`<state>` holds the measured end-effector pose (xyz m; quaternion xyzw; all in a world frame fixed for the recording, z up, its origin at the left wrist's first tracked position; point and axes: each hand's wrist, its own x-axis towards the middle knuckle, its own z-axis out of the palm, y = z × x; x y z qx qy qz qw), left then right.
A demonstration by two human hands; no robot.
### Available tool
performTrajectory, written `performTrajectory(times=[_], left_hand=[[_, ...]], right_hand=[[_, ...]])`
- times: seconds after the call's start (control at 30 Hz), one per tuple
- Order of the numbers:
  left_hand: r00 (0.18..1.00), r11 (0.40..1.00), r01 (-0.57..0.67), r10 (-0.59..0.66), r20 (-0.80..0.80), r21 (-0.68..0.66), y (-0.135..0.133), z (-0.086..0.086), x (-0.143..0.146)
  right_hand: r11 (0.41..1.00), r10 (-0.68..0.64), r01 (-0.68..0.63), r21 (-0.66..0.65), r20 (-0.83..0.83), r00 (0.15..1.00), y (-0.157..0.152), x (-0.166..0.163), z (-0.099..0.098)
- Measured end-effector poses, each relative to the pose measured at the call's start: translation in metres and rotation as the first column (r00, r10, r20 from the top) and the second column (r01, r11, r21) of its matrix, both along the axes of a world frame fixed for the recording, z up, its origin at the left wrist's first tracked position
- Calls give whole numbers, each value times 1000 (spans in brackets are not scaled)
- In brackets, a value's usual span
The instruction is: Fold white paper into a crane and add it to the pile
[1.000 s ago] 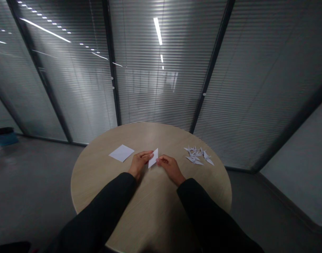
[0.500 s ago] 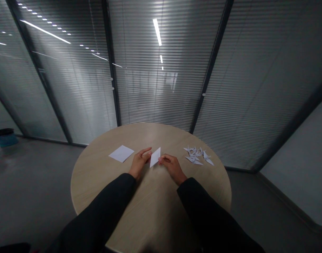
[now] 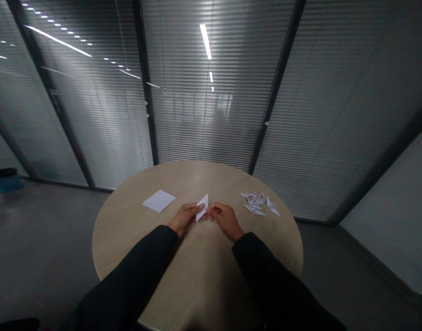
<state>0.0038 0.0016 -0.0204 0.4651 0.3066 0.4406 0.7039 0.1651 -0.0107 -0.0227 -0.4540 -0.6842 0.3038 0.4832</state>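
Between my hands is a small folded piece of white paper (image 3: 204, 202), tilted up in a narrow diamond shape above the table. My left hand (image 3: 186, 218) is closed on its left side, thumb lying across the face of the paper. On the right edge, my right hand (image 3: 224, 218) pinches the paper between thumb and fingers. The fingers behind the paper are partly hidden. Left of my hands, a flat stack or sheet of white square paper (image 3: 158, 201) lies on the table. Several folded white paper cranes (image 3: 255, 202) lie in a cluster to the right.
The round wooden table (image 3: 197, 276) has its far edge close to a glass partition with blinds (image 3: 204, 133). A blue bin (image 3: 5, 180) with a dark rim stands on the floor at the far left. A pale wall (image 3: 390, 220) is on the right.
My left thumb has come down onto the folded paper, and the left fingers have closed around it. The paper has shifted slightly left and looks narrower. My right hand keeps its pinch.
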Motion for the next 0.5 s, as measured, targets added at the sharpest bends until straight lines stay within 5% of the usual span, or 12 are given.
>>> performTrajectory(times=[0.23, 0.37, 0.5], left_hand=[[988, 992, -123, 122, 93, 8, 1, 4, 2], [978, 981, -194, 193, 86, 6, 0, 9, 3], [981, 978, -193, 191, 34, 81, -2, 10, 5]], right_hand=[[933, -215, 152, 328, 167, 962, -11, -13, 1], [866, -215, 45, 498, 290, 933, -14, -15, 0], [851, -179, -92, 517, 449, 875, -13, -17, -3]])
